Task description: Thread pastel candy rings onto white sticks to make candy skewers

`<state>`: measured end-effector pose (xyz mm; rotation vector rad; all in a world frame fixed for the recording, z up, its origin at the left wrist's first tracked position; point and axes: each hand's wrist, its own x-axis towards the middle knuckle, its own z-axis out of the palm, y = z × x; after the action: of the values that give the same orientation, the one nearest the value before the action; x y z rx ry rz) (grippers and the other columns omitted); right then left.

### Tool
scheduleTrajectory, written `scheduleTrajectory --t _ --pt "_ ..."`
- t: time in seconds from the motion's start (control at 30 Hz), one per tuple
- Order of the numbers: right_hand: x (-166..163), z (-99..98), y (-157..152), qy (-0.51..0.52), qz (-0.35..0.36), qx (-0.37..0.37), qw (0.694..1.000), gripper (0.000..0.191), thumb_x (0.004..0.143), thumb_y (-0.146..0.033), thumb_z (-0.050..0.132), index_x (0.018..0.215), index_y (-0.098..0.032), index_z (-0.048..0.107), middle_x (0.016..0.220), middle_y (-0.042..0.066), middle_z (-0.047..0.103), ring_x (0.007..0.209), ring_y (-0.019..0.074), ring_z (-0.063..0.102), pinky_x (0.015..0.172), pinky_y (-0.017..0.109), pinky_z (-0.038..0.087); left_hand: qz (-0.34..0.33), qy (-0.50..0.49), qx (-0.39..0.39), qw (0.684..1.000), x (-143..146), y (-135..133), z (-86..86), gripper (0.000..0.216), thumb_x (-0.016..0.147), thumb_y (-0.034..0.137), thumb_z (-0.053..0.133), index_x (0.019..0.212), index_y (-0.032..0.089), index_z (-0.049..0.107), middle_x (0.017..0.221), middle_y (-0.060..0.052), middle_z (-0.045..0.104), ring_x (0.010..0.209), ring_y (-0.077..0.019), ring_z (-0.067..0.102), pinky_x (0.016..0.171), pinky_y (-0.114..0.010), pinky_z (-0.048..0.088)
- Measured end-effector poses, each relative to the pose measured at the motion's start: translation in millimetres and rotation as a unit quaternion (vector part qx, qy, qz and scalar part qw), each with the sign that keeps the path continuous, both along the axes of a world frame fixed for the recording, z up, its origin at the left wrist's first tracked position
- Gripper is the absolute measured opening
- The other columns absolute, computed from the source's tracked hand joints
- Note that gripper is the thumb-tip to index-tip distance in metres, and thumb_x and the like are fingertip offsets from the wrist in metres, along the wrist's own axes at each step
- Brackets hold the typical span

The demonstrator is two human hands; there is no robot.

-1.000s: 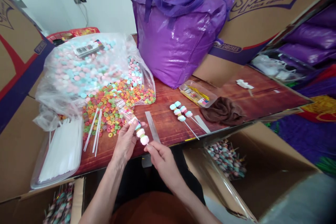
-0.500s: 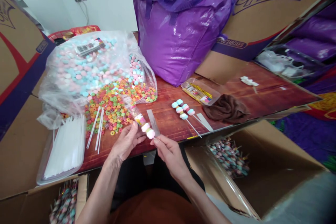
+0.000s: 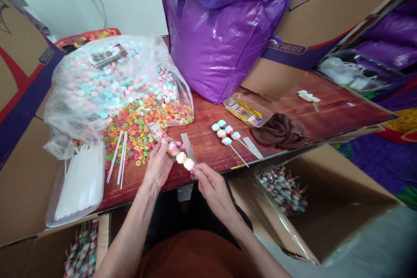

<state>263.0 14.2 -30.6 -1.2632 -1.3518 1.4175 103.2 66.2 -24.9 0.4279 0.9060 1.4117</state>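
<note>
My left hand point(image 3: 159, 166) is closed round a clear plastic sleeve point(image 3: 160, 134) pulled over the top of a candy skewer point(image 3: 181, 158) of pastel sweets. My right hand point(image 3: 211, 184) pinches the skewer's white stick just below the lowest sweet. Both hands hover at the front edge of the reddish wooden table point(image 3: 293, 108). Two finished skewers point(image 3: 225, 134) lie on the table to the right. A heap of coloured ring candies point(image 3: 143, 128) and a clear bag of pastel sweets point(image 3: 107, 82) sit just beyond my left hand.
White sticks point(image 3: 117, 160) lie loose, more in a clear tray point(image 3: 78, 186) at left. A purple bag point(image 3: 224, 34), a small clear box point(image 3: 247, 110) and a brown cloth point(image 3: 278, 130) stand behind. Cardboard boxes holding wrapped skewers point(image 3: 283, 191) sit below the table.
The skewer and both hands have shifted slightly right and up the frame. My left hand has closed more round the sleeve, which now covers more of the sweets.
</note>
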Motion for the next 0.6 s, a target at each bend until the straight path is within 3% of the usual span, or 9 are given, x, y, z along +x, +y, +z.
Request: scheduleTrajectory --t 0.17,0.27,0.33,0.43,0.53,0.6 --pt "-12.5 -1.1 2.9 0.161 0.010 -0.155 0.975 0.031 0.088 -0.050 0.057 0.080 -0.020 0.057 0.039 -0.012 0.033 0.037 0.0075 0.015 0.039 0.021 0.012 -0.011 0.001 0.016 1.000 8.8 -4.9 0.4 0.044 0.076 0.054 0.079 0.092 0.016 0.064 0.090 -0.007 0.071 0.094 -0.0255 0.071 0.081 -0.035 0.056" --pt "-18.3 -0.8 3.1 0.162 0.038 -0.168 0.972 0.030 0.088 -0.048 0.055 0.078 -0.020 0.055 0.038 -0.011 0.035 0.036 0.0074 0.016 0.039 0.020 0.013 -0.014 0.008 0.007 1.000 10.4 -8.0 2.1 0.047 0.076 0.058 0.078 0.092 0.016 0.065 0.090 -0.008 0.071 0.096 -0.0264 0.071 0.080 -0.034 0.056" --pt "-17.1 -0.2 2.5 0.097 0.035 -0.109 0.989 0.030 0.093 -0.045 0.051 0.077 -0.020 0.055 0.041 -0.009 0.037 0.038 0.0087 0.025 0.042 0.021 0.020 -0.025 0.007 0.001 1.000 7.9 -9.0 1.6 0.046 0.077 0.057 0.077 0.091 0.015 0.065 0.090 -0.009 0.071 0.097 -0.0270 0.071 0.081 -0.035 0.057" --pt "-10.0 -0.9 0.4 -0.085 0.009 0.054 0.995 0.032 0.098 -0.039 0.045 0.076 -0.020 0.058 0.052 -0.005 0.044 0.048 0.0114 0.040 0.051 0.022 0.030 -0.018 -0.006 -0.009 1.000 1.8 -8.5 -1.5 0.042 0.079 0.053 0.077 0.092 0.014 0.066 0.090 -0.009 0.072 0.099 -0.0280 0.071 0.085 -0.038 0.057" --pt "-4.9 -5.0 -2.2 -0.245 -0.002 0.186 0.951 0.033 0.102 -0.031 0.041 0.083 -0.019 0.066 0.060 -0.002 0.051 0.052 0.0122 0.047 0.055 0.023 0.033 0.015 -0.020 -0.037 0.999 -0.5 -7.4 -4.4 0.037 0.081 0.048 0.078 0.091 0.014 0.066 0.087 -0.009 0.073 0.098 -0.0286 0.072 0.089 -0.041 0.057" --pt "-5.3 -9.6 -3.0 -0.293 -0.018 0.249 0.923 0.033 0.104 -0.025 0.039 0.091 -0.019 0.069 0.063 -0.001 0.059 0.052 0.0119 0.051 0.056 0.022 0.035 0.020 -0.025 -0.052 0.998 1.4 -7.7 -4.4 0.034 0.083 0.046 0.075 0.089 0.013 0.066 0.087 -0.010 0.073 0.099 -0.0286 0.072 0.091 -0.042 0.056"
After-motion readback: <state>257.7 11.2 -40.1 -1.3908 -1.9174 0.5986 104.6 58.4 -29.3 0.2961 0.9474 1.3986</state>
